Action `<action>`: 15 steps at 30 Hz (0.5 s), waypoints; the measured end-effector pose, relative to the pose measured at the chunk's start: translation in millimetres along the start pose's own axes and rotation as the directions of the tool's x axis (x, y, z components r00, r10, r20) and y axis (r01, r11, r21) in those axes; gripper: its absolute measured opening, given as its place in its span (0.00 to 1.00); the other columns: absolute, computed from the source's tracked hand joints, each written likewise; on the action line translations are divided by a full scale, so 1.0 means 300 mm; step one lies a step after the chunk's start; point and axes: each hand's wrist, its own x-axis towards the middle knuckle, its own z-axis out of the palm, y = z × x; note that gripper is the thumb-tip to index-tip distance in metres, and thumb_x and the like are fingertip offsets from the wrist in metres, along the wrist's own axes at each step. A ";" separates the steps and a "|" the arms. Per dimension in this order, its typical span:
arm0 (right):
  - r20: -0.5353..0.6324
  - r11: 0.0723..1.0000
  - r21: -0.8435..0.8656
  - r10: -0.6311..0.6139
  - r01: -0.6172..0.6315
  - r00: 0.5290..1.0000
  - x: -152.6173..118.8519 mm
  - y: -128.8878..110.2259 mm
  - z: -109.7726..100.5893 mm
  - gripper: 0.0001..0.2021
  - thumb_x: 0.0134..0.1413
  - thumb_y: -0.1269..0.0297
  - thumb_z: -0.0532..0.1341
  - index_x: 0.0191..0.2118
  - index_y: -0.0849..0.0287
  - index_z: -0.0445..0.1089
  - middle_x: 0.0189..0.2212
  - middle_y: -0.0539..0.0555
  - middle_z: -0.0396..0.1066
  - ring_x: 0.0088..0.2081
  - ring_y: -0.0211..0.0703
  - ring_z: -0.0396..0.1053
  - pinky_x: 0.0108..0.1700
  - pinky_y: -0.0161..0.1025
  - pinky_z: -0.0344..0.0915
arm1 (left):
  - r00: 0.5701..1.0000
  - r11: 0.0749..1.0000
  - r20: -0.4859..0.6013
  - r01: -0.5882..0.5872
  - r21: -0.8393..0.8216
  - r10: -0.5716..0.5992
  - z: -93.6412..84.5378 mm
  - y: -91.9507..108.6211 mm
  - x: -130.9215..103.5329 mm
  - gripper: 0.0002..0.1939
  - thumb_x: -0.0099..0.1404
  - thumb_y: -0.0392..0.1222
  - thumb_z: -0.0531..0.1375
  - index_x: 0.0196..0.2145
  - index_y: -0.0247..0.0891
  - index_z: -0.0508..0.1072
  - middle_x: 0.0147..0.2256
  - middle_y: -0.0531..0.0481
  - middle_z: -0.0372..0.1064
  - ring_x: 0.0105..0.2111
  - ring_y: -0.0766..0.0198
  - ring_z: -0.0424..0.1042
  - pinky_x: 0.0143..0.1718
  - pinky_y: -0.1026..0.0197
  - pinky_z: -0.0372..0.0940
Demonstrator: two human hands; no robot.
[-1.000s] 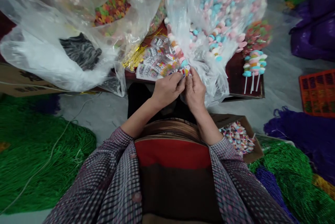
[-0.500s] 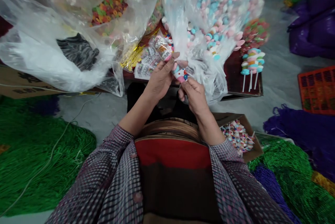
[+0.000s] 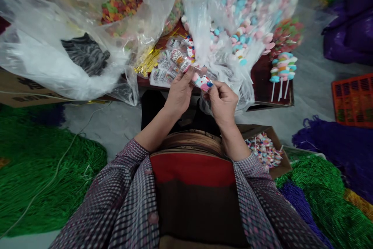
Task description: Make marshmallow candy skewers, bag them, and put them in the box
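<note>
Between my two hands stretches a small printed plastic packet (image 3: 201, 81), clear with pink, white, red and blue on it. My left hand (image 3: 181, 91) pinches its left end with thumb and fingers. The right end is gripped by my right hand (image 3: 223, 99), its fingers curled. Just beyond my left fingertips, another printed packet (image 3: 180, 59) lies angled; whether it touches the fingers I cannot tell. Flat printed bags (image 3: 161, 74) lie beside it on the dark red table (image 3: 262, 86), next to a bundle of gold twist ties (image 3: 147, 62).
Large clear bags hold pink, blue and white candies (image 3: 247, 4) and fruit-coloured rings (image 3: 121, 4). Candy skewers (image 3: 282, 68) lie at the right table corner. By my right side stands a cardboard box (image 3: 281, 167) of wrapped candies. Green strands (image 3: 52, 163) cover the floor left; an orange crate (image 3: 352, 99) stands right.
My right hand has shifted slightly right and down, and more of the packet shows between my hands. My left fingers have drawn down a little, away from the packet behind them.
</note>
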 end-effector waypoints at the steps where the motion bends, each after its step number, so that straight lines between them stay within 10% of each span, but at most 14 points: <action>1: 0.026 0.997 0.042 0.058 -0.059 0.998 0.002 -0.007 -0.002 0.12 0.66 0.52 0.61 0.42 0.53 0.77 0.27 0.48 0.75 0.27 0.38 0.73 0.33 0.40 0.74 | 1.000 1.000 -0.015 -0.008 0.004 0.008 0.003 0.003 0.002 0.09 0.70 0.47 0.64 0.42 0.39 0.75 0.46 0.45 0.79 0.57 0.54 0.76 0.56 0.54 0.70; 7: 0.464 0.876 0.185 0.323 -0.446 0.825 0.002 -0.079 -0.031 0.21 0.55 0.43 0.69 0.41 0.57 0.76 0.22 0.45 0.73 0.20 0.31 0.67 0.22 0.30 0.63 | 0.998 0.993 0.004 -0.064 0.095 0.064 0.021 0.036 0.014 0.05 0.73 0.44 0.60 0.40 0.42 0.75 0.39 0.48 0.80 0.42 0.63 0.79 0.45 0.61 0.71; 15: 0.451 0.831 0.278 0.331 -0.483 0.829 -0.016 -0.075 -0.002 0.27 0.52 0.32 0.65 0.35 0.55 0.69 0.14 0.41 0.67 0.14 0.31 0.60 0.17 0.30 0.57 | 0.969 0.928 0.244 -0.070 0.366 -0.024 -0.010 0.003 -0.032 0.14 0.68 0.50 0.65 0.29 0.40 0.71 0.27 0.56 0.66 0.28 0.69 0.67 0.34 0.63 0.64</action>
